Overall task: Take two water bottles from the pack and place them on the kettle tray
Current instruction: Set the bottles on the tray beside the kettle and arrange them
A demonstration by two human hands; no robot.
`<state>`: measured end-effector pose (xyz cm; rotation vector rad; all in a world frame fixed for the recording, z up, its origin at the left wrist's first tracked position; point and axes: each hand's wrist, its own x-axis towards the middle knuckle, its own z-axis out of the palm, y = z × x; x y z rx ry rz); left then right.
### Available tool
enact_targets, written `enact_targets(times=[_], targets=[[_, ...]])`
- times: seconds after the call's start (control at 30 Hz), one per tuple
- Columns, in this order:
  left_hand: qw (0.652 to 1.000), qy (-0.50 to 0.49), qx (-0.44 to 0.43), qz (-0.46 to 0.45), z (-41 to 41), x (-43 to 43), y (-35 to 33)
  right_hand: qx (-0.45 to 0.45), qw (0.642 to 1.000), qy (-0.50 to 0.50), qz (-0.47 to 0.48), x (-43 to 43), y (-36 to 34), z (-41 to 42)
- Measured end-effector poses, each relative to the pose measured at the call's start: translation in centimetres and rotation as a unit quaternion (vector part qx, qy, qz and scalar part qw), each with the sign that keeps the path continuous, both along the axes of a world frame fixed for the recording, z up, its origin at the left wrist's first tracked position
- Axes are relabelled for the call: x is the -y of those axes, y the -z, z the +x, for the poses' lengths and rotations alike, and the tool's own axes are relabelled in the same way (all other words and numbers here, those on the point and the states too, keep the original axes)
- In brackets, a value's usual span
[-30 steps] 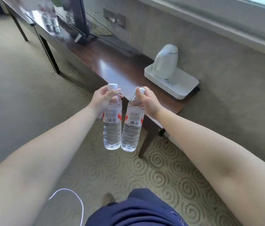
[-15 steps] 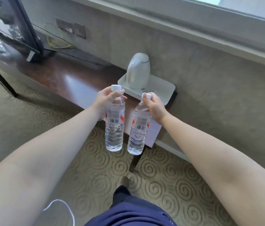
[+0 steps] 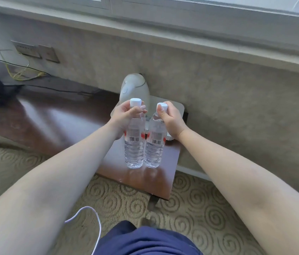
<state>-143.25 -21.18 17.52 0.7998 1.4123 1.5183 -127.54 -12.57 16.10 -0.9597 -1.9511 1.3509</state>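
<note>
Two water bottles were gripped by their necks, one in each hand: the left hand (image 3: pixel 124 115) was closed around the left bottle (image 3: pixel 134 142) just under its white cap, and the right hand (image 3: pixel 170 119) was closed around the neck of the right bottle (image 3: pixel 155 144), its fingertips curled over the cap. The bottles were held upright and side by side, nearly touching, in front of the kettle tray (image 3: pixel 179 107) and over the near part of the wooden side table (image 3: pixel 56 124); whether their bases were resting on the tabletop or hanging just above it could not be told. The placement was judged unfinished, since neither bottle was seen standing on the tray. A slip was considered possible, because each full bottle was carried only by a narrow, smooth neck, and a tip-over was judged likely if a base were set down across the tray's raised lip. The kettle (image 3: pixel 134 89), occupying the left part of the tray, could be knocked if the left bottle were swung in too close. The bottles were seen to be of thin, clear, ribbed plastic, with paper labels bearing barcodes and red patches. The tray was shown as a pale, rounded-corner slab of smooth plastic, the kettle as a rounded white shell, the tabletop as glossy, reflective dark wood, and the carpet (image 3: pixel 196 208) below as a beige pile patterned with swirls.
</note>
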Motion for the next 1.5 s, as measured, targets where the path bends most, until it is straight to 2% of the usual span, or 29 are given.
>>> enact_targets(times=[0.23, 0.37, 0.63, 0.83, 1.07, 1.3, 1.5], targets=[[1.000, 0.024, 0.012, -0.001, -1.2, -3.7, 1.0, 0.029, 0.999, 0.033, 0.024, -1.7, 1.4, -0.9], [0.999, 0.030, 0.017, -0.005, -2.2, -4.6, 2.1, 0.071, 0.997, 0.018, 0.033, -1.7, 2.3, -2.0], [0.998, 0.044, 0.044, -0.010, -3.9, -4.8, 4.9, 0.094, 0.994, 0.016, 0.054, -0.6, 3.6, -4.0], [0.997, 0.054, 0.042, -0.019, -4.0, -4.3, 5.8, 0.058, 0.991, 0.092, 0.074, 1.7, 4.1, -4.5], [0.985, 0.160, -0.010, -0.060, -4.9, -3.3, 5.1, 0.069, 0.986, 0.104, 0.109, 3.5, 4.8, -4.0], [0.973, 0.217, -0.036, -0.073, -5.4, -1.5, 5.1, 0.085, 0.983, 0.102, 0.126, 4.5, 5.1, -3.7], [0.934, 0.341, -0.077, -0.077, -7.1, -1.8, 4.9, 0.175, 0.969, 0.123, 0.122, 4.4, 5.4, -3.7]])
